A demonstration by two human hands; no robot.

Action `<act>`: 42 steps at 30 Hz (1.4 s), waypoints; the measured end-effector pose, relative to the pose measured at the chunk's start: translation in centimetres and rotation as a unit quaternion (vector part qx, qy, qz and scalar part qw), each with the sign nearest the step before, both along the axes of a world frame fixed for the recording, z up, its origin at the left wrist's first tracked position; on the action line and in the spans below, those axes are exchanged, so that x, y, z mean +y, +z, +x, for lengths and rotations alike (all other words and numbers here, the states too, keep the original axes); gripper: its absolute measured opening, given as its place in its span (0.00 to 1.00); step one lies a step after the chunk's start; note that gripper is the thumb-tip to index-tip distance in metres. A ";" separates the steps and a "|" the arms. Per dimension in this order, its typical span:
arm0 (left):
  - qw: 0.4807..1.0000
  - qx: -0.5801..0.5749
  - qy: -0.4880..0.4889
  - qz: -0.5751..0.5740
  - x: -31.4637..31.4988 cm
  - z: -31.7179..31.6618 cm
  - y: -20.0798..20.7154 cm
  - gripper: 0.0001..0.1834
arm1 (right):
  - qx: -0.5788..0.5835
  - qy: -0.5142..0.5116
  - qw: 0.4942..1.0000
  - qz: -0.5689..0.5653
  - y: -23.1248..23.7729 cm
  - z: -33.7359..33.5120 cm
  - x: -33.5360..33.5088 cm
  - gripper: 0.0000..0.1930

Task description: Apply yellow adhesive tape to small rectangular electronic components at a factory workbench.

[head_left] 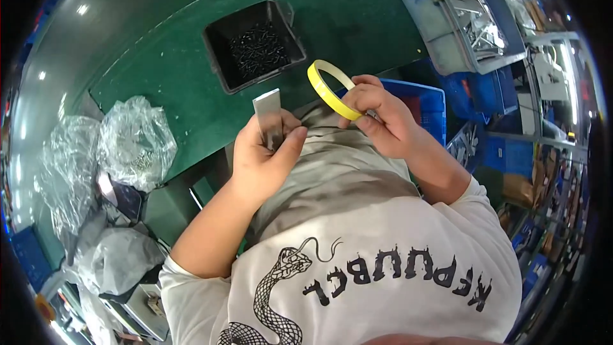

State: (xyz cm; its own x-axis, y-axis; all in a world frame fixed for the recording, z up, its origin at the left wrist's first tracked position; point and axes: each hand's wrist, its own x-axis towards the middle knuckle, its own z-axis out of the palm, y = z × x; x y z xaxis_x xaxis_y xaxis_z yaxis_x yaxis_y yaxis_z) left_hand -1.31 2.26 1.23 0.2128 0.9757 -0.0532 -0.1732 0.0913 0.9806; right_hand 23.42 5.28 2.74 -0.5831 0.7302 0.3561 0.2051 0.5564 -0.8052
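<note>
A flat, silver-grey metal bar (269,114) stands up out of my left hand (262,160), its fingers and thumb closed round the lower part. To its right, my right hand (383,118) pinches a narrow roll of yellow tape (328,96) by its near side. The roll is tilted and its pale inner ring faces partly up. Bar and tape are apart, both above my lap at the near edge of the green table (185,108). Beyond them sits a black square bin (215,59) with many small black parts (258,50), too small to name.
Clear plastic bags (137,144) lie at the left on the table's edge. A blue crate (434,94) stands just beyond my right forearm. At the far right, a grey bin (469,48) holds shiny metal pieces. Shelves (543,140) with assorted goods line the right side.
</note>
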 end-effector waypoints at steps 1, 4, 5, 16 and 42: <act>1.000 0.001 -0.001 0.017 0.0 -0.1 0.2 0.08 | -0.001 0.012 1.000 0.007 0.0 -0.2 0.1 0.05; 0.999 -0.005 0.012 0.053 0.1 -0.2 0.2 0.09 | 0.002 0.032 0.999 0.017 -0.1 -0.7 0.2 0.05; 0.997 -0.012 0.017 0.078 0.1 -0.1 0.2 0.09 | 0.005 0.032 0.999 0.025 -0.2 -0.8 0.2 0.05; 0.993 0.006 0.033 0.116 0.4 -0.1 -0.7 0.13 | 0.002 0.075 0.997 -0.001 -0.1 -1.6 0.1 0.05; 0.994 -0.005 0.024 -0.110 1.6 -0.3 -0.1 0.10 | 0.226 0.127 0.848 -0.462 2.7 -3.6 -2.0 0.30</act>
State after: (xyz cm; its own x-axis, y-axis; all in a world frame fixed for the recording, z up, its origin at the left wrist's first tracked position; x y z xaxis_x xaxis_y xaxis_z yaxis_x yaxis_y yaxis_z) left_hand -1.61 3.89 1.14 0.1674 0.9497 -0.2646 -0.1927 0.2947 0.9360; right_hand 19.78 3.32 5.48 -0.7193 0.6910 -0.0714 -0.2731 -0.3758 -0.8856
